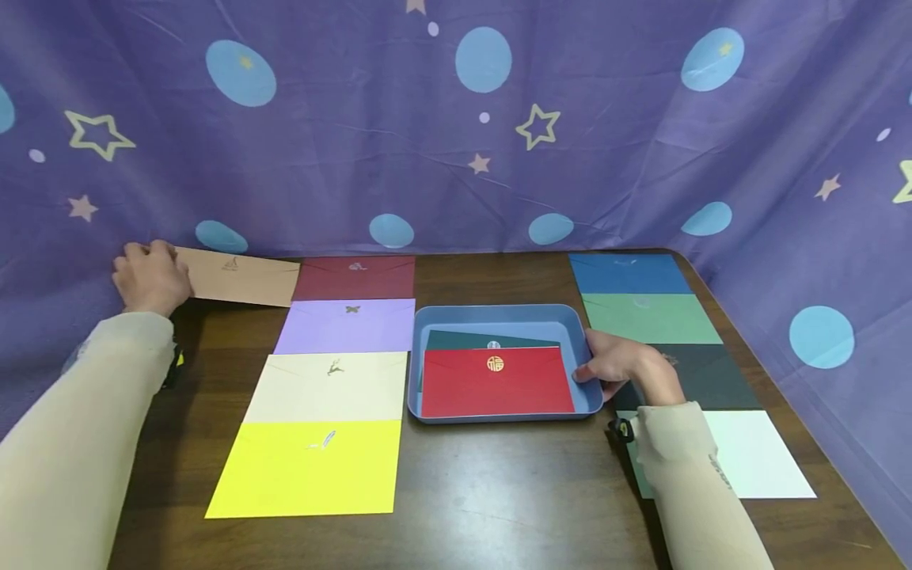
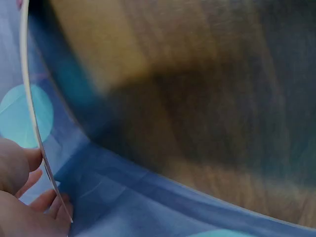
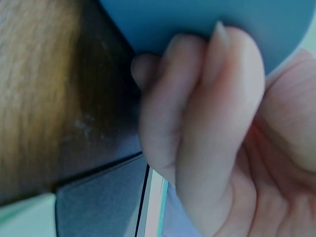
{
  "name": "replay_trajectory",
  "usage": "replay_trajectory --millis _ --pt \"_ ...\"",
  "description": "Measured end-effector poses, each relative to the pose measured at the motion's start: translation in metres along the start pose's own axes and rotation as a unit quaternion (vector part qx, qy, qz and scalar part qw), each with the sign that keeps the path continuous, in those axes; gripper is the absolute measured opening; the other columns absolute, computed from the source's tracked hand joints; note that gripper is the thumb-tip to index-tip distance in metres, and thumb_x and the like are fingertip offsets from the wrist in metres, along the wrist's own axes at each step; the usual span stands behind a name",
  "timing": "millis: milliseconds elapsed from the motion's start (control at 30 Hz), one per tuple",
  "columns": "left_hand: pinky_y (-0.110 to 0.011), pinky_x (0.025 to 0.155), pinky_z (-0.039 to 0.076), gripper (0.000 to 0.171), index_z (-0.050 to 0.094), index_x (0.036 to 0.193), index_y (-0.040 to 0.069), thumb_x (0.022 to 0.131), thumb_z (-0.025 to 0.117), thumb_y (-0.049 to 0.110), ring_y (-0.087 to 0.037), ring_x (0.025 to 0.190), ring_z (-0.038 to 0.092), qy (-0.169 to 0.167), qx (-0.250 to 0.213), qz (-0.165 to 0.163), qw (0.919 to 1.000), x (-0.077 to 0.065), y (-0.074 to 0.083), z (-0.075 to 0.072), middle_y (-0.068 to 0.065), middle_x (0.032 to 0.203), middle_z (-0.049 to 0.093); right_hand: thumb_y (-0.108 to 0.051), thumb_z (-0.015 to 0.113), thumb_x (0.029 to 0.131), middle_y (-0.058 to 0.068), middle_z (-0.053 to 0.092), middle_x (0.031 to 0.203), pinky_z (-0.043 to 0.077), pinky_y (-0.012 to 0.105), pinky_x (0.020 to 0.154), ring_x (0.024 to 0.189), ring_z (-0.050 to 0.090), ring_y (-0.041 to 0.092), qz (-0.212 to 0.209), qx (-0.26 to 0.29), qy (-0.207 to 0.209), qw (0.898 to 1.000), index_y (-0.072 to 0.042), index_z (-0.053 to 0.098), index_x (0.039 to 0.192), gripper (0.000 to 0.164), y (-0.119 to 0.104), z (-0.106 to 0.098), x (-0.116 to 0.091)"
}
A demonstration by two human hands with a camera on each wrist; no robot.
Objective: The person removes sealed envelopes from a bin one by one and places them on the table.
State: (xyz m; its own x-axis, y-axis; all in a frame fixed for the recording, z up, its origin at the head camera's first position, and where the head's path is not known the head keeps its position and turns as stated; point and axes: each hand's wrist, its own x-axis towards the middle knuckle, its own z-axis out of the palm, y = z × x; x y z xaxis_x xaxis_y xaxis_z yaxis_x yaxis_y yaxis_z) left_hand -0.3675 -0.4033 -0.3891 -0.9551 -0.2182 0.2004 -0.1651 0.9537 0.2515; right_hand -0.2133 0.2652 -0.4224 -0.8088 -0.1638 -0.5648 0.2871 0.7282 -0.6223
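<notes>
At the far left, my left hand [image 1: 151,277] pinches a tan envelope [image 1: 238,277] with a small boat print by its left end. The left wrist view has this envelope edge-on, between thumb and fingers [image 2: 44,201], lifted off the table. Its right end overlaps the maroon envelope [image 1: 358,279] in the head view. My right hand [image 1: 618,364] grips the right wall of a blue tray [image 1: 499,315], thumb over the rim and fingers [image 3: 217,98] against the outside. In the tray lies a red envelope [image 1: 495,388] with a gold emblem, partly covering a dark green envelope [image 1: 456,340].
Below the maroon envelope run lavender [image 1: 349,328], cream [image 1: 328,388] and yellow [image 1: 306,471] envelopes. Right of the tray, blue [image 1: 627,273], green [image 1: 651,317], dark grey [image 1: 712,380] and pale mint [image 1: 758,455] ones form another column. A purple curtain [image 1: 321,158] hangs behind the wooden table [image 1: 492,491].
</notes>
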Motion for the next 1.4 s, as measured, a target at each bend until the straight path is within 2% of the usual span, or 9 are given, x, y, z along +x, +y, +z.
replay_trajectory --millis 167,267,400,500,633,933,1133,1400 --pt "-0.067 0.090 0.026 0.036 0.042 0.122 -0.010 0.099 0.039 0.018 -0.061 0.110 0.028 -0.002 0.027 0.007 0.9996 -0.007 0.000 0.011 -0.041 0.127 0.029 -0.010 0.069 0.085 0.019 0.046 0.114 0.056 0.038 0.061 0.085 0.059 0.028 -0.001 -0.001 0.000 1.000 -0.002 0.026 0.132 0.064 -0.001 0.000 0.000" --pt "-0.068 0.087 0.030 0.038 0.044 0.119 -0.012 0.098 0.038 0.020 -0.061 0.104 0.032 -0.013 0.034 0.026 0.9990 -0.011 0.003 0.019 -0.041 0.118 0.036 -0.010 0.069 0.085 0.019 0.047 0.113 0.057 0.038 0.061 0.085 0.059 0.028 -0.003 -0.005 0.001 1.000 -0.002 0.026 0.132 0.064 -0.001 0.001 0.000" --pt "-0.069 0.082 0.035 0.047 0.048 0.116 -0.013 0.097 0.035 0.028 -0.062 0.098 0.035 -0.059 0.039 0.054 0.9960 -0.017 0.006 0.030 -0.040 0.110 0.042 -0.010 0.072 0.082 0.019 0.047 0.114 0.057 0.038 0.060 0.090 0.058 0.029 -0.006 -0.013 0.004 1.000 -0.002 0.025 0.134 0.070 0.000 0.001 0.001" --pt "-0.070 0.083 0.033 0.061 0.045 0.121 -0.015 0.098 0.034 0.040 -0.063 0.101 0.032 -0.106 0.033 0.060 0.9920 -0.021 0.008 0.038 -0.041 0.118 0.038 -0.012 0.073 0.081 0.019 0.047 0.114 0.057 0.038 0.061 0.091 0.057 0.029 -0.005 -0.014 0.003 1.000 -0.003 0.024 0.135 0.074 0.000 0.001 0.002" --pt "-0.071 0.090 0.027 0.078 0.033 0.132 -0.019 0.097 0.031 0.051 -0.064 0.110 0.023 -0.139 0.022 0.050 0.9888 -0.024 0.012 0.044 -0.042 0.131 0.027 -0.012 0.073 0.082 0.019 0.048 0.113 0.057 0.038 0.060 0.090 0.058 0.028 -0.006 -0.013 0.004 1.000 -0.002 0.025 0.135 0.072 0.000 0.001 0.002" --pt "-0.071 0.096 0.020 0.080 0.024 0.137 -0.019 0.101 0.020 0.052 -0.065 0.118 0.015 -0.151 0.027 0.073 0.9855 -0.030 0.019 0.044 -0.044 0.135 0.018 -0.010 0.070 0.084 0.019 0.048 0.111 0.057 0.039 0.060 0.089 0.058 0.028 -0.014 -0.012 0.000 1.000 -0.001 0.027 0.132 0.066 0.001 0.001 0.001" --pt "-0.068 0.101 0.015 0.076 0.023 0.136 -0.021 0.103 0.020 0.048 -0.062 0.121 0.013 -0.155 0.037 0.092 0.9829 -0.030 0.020 0.045 -0.045 0.134 0.019 -0.011 0.070 0.084 0.019 0.047 0.112 0.057 0.039 0.060 0.090 0.057 0.028 -0.012 -0.014 0.001 1.000 -0.001 0.026 0.132 0.066 0.000 0.001 0.001" --pt "-0.069 0.102 0.012 0.078 0.019 0.138 -0.020 0.102 0.019 0.049 -0.062 0.124 0.008 -0.163 0.024 0.084 0.9827 -0.028 0.020 0.045 -0.045 0.136 0.015 -0.014 0.071 0.083 0.019 0.043 0.117 0.056 0.038 0.061 0.089 0.057 0.028 -0.003 -0.004 -0.001 1.000 -0.003 0.022 0.137 0.074 0.001 0.001 -0.001"
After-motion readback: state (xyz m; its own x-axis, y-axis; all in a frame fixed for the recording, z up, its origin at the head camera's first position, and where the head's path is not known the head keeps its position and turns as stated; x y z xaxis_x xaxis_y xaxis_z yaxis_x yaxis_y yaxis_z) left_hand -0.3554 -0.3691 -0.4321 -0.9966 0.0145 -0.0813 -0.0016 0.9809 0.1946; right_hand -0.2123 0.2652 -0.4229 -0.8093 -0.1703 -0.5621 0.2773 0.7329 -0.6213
